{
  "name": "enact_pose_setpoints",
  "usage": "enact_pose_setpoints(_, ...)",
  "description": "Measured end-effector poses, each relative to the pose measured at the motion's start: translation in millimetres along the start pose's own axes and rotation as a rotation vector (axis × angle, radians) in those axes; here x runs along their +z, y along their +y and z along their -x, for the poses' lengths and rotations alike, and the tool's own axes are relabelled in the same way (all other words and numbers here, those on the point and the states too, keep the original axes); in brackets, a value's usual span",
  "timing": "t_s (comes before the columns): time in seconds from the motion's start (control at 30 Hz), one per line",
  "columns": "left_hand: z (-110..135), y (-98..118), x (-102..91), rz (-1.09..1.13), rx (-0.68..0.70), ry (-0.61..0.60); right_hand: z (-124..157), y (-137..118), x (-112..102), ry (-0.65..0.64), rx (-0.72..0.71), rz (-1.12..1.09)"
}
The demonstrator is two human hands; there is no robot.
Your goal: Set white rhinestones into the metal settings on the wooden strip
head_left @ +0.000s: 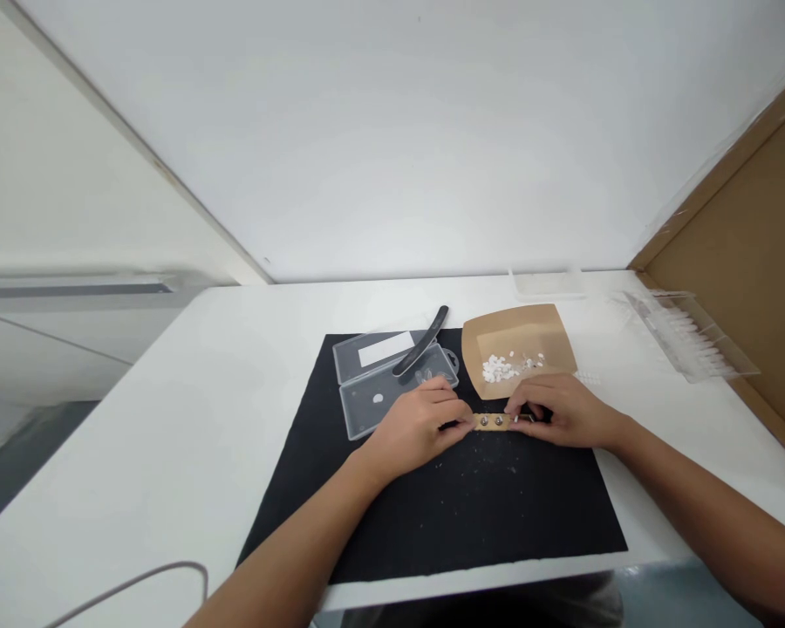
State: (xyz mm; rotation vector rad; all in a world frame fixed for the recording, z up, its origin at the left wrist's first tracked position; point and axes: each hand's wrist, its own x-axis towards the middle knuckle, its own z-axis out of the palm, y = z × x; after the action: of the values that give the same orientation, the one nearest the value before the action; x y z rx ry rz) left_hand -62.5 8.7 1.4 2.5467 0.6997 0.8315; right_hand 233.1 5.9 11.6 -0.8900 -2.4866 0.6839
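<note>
A narrow gold strip (pixel 491 422) with round metal studs lies on the black mat (pixel 471 523). My left hand (pixel 425 423) pinches the strip's left end between thumb and fingers. At the other end, my right hand (pixel 559 410) is closed, with a small white piece (pixel 515 419) showing at its fingertips. The fingers partly cover that end, so what else they grip there is unclear. Just beyond my right hand sits a brown paper tray (pixel 520 327) holding many small white pieces (pixel 497 369).
An open clear plastic case (pixel 359 406) lies behind my left hand, a black curved nail file (pixel 422 342) resting across it. To the right is a clear box (pixel 686 336) of pale slender pieces. A cable (pixel 163 569) crosses the white table (pixel 137 436) at front left.
</note>
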Motion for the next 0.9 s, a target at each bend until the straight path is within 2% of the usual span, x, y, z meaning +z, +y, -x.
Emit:
enact_pose_setpoints(0.23, -2, 4, -1.8, 0.006, 0.000, -0.030, 1, -1, 0, -0.002, -0.015, 0.020)
enact_pose_setpoints(0.4, -2, 4, -1.1, -0.036, 0.039, -0.018, 3, 1, -2, 0.045, -0.078, 0.096)
enact_pose_setpoints(0.53, -2, 5, -0.2, -0.037, 0.072, 0.078, 4, -8, -5, 0.150, -0.113, 0.167)
enact_pose_setpoints(0.67, -2, 7, 1.5, -0.016, 0.078, 0.138, 2, -24, 0, 0.286, -0.121, 0.116)
enact_pose_setpoints(0.8, -2, 8, 2.8, -0.016, 0.022, 0.115, -4, -30, 10, 0.228, -0.182, 0.158)
enact_pose_setpoints(0.9, -1, 8, 3.1, -0.030, -0.018, 0.107, -7, -28, 14, 0.217, -0.174, 0.192)
